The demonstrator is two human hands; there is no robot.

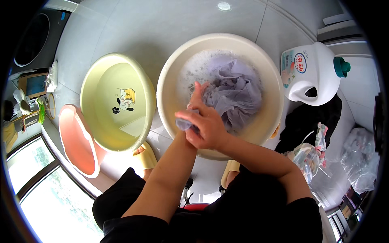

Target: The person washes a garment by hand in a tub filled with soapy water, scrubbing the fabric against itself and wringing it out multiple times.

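Note:
Grey wet cloth [240, 94] lies bunched in foamy water inside a large cream plastic basin [171, 60]. My left hand [197, 95] is over the basin's near left part, its fingers pointing away from me beside the cloth; its palm is largely hidden behind my right hand. My right hand [206, 123] crosses over my left wrist, its fingers bent around a small bunch of grey fabric [184, 124]. Whether that bunch joins the cloth in the water cannot be seen.
Left of the basin stand a yellow-green basin [86, 91] holding clear water and a tilted pink basin [76, 139]. A white detergent jug [316, 70] with a green cap, black fabric [310, 121] and plastic bags [360, 158] are at the right. Slippered feet flank the basin's near side.

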